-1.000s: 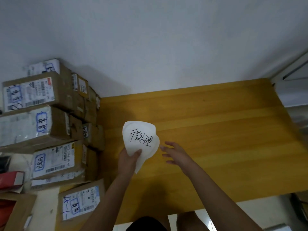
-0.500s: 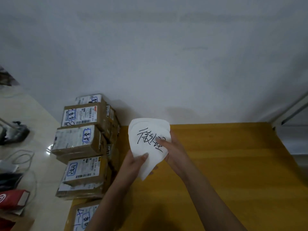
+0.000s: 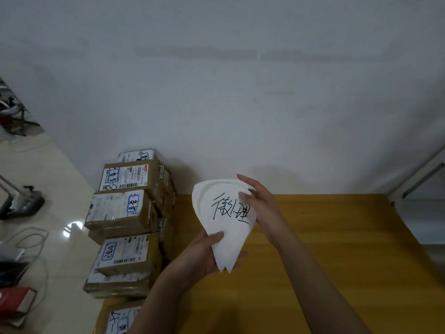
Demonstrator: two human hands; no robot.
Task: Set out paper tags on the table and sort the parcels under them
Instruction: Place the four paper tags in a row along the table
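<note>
A small stack of white wedge-shaped paper tags (image 3: 224, 227), the top one bearing black handwriting, is held above the yellow wooden table (image 3: 337, 249). My left hand (image 3: 204, 254) grips the stack's pointed lower end. My right hand (image 3: 257, 203) pinches the top tag at its upper right edge, thumb on the front. Brown cardboard parcels (image 3: 127, 213) with white shipping labels are piled at the table's left end against the wall. Another parcel (image 3: 120, 321) lies at the near left corner, partly hidden by my left arm.
A white wall rises behind the table. A pale tiled floor (image 3: 53, 179) lies on the left, with cables, a dark stand base (image 3: 21, 206) and a red box (image 3: 14, 300). A metal window frame (image 3: 414, 182) stands at the right.
My right hand has come from open beside the tags to pinching the top tag's upper edge. The view has tilted up, showing more wall and less table.
</note>
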